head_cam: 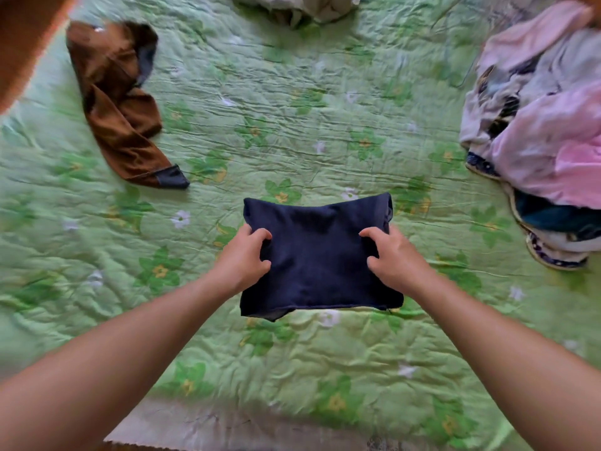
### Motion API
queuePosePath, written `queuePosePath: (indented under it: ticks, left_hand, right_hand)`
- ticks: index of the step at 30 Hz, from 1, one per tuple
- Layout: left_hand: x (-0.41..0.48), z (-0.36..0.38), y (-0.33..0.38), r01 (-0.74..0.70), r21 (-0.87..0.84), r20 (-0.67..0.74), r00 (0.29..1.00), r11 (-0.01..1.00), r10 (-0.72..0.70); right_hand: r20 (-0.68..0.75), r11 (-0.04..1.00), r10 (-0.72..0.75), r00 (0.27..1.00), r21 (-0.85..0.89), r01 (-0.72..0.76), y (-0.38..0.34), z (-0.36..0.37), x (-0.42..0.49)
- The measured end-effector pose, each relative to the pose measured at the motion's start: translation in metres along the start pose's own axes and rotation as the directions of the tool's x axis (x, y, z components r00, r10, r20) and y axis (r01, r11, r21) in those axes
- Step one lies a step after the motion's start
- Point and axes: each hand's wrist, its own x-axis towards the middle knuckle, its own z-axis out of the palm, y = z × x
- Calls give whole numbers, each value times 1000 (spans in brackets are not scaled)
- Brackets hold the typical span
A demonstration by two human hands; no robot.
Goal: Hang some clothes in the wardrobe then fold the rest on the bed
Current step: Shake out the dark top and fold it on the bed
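The folded navy garment (318, 255) sits mid-bed (292, 125), the left hand (242, 258) and right hand (395, 258) gripping its 9 and 3 o'clock edges, fingers (260, 235) curled into the cloth; a lopsided pull may skew the layers or spill the fold.

One navy garment (317, 255) sits in the grip, one brown garment (120, 115) left of it. Two heaps: a mixed pile (549, 135) right, a pale heap (302, 8) beyond.

Navy garment (318, 255): matt knit cloth. Bedspread (292, 109): crinkled quilted cloth.
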Motion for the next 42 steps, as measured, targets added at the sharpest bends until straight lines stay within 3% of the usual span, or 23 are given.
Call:
queuePosePath:
  ticks: [8,13,18,22,26,30,35,42]
  left_hand:
    - [-96,-102,46,-29,43,-5,1000,999,29]
    - [-156,-139,52,96,124,-58,994,988,-89]
    - [-220,-148,50,271,101,-157,955,957,-253]
    - [-282,-131,46,449,-9,-228,869,893,-439]
    - [-358,-104,42,585,-129,-242,765,801,-597]
    - [-438,-65,45,706,-257,-245,613,660,-751]
    - [-522,-13,57,766,-429,-223,424,479,-878]
    - [-613,41,97,785,-554,-136,243,277,-960]
  right_hand:
    - [38,993,-34,999,-112,38,-93,-77,-89]
    - [96,951,-159,983,-251,178,-142,-108,-125]
    - [190,824,-376,907,-378,421,-184,-121,-145]
    - [332,669,-525,784,-409,621,-213,-108,-155]
    - [498,490,-581,644,-418,765,-249,-77,-177]
    - [628,309,-603,492,-385,870,-287,-39,-219]
    - [730,107,-612,304,-305,946,-315,13,-290]
    - [829,-158,-554,79,-198,967,-317,66,-391]
